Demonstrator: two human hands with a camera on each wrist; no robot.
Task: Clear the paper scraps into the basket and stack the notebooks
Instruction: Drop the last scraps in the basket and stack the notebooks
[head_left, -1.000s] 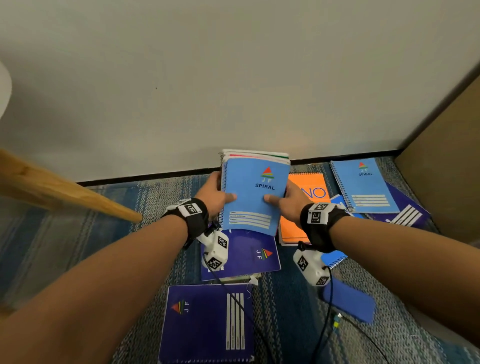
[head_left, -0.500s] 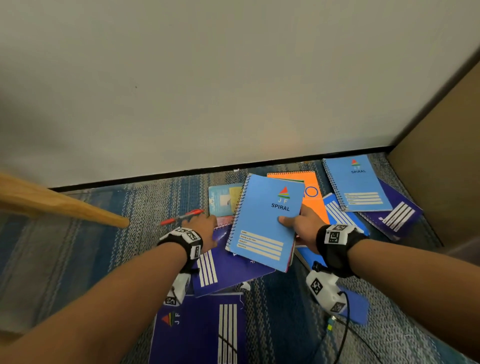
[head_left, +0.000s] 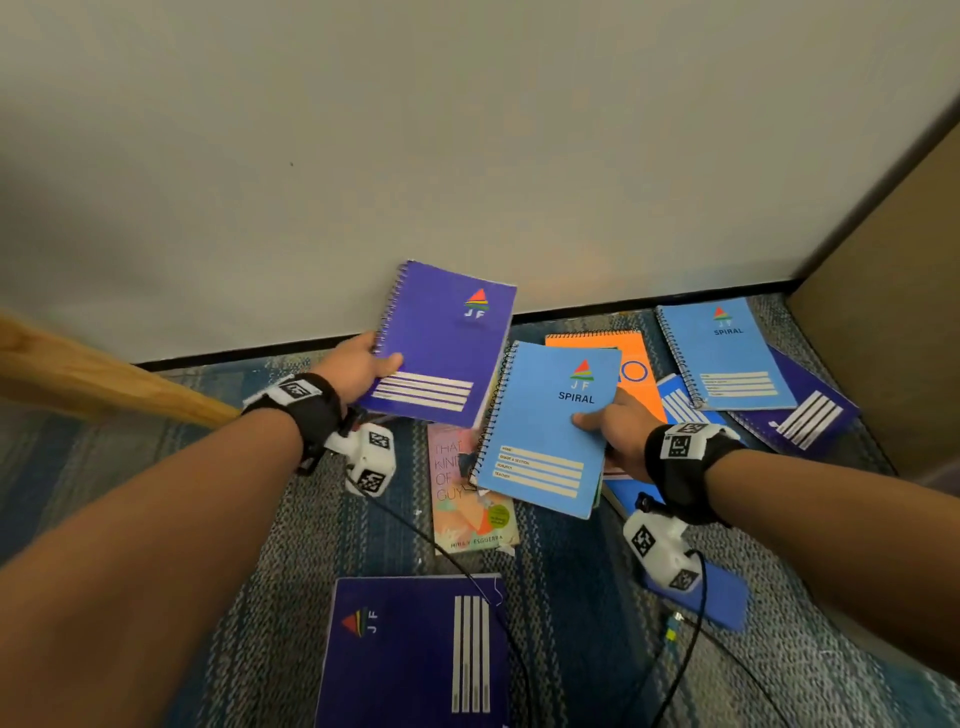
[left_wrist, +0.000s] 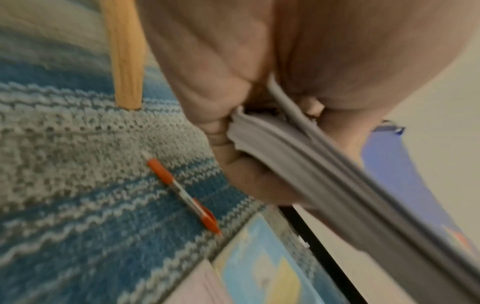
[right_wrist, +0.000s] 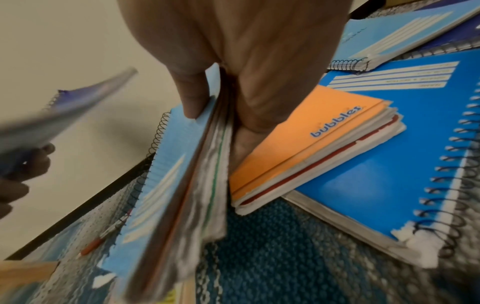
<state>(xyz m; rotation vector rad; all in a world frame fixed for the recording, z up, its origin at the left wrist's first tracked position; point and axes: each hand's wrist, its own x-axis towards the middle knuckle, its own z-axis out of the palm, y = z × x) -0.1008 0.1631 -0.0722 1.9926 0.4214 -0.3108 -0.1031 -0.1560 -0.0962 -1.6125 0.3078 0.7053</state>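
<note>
My left hand (head_left: 363, 366) grips a purple spiral notebook (head_left: 441, 343) by its spiral edge and holds it raised in front of the wall; in the left wrist view its page edges (left_wrist: 298, 164) sit between thumb and fingers. My right hand (head_left: 618, 431) pinches a small stack topped by a light blue SPIRAL notebook (head_left: 545, 431), thumb on the cover (right_wrist: 179, 156), tilted above the rug. An orange notebook (head_left: 631, 364), another light blue notebook (head_left: 724, 353) and a purple one (head_left: 800, 421) lie to the right. A dark purple notebook (head_left: 415, 654) lies nearest me.
A pink paperback (head_left: 467, 499) lies on the striped rug (head_left: 208, 597) under the held notebooks. A red pen (left_wrist: 182, 193) lies on the rug near a wooden leg (head_left: 104, 384). A brown cabinet side (head_left: 893, 364) bounds the right. Small white paper bits (head_left: 511, 551) lie by the paperback.
My left hand has picked up the purple notebook from the rug and raised it toward the wall, uncovering the pink paperback. The right hand keeps hold of the light blue stack.
</note>
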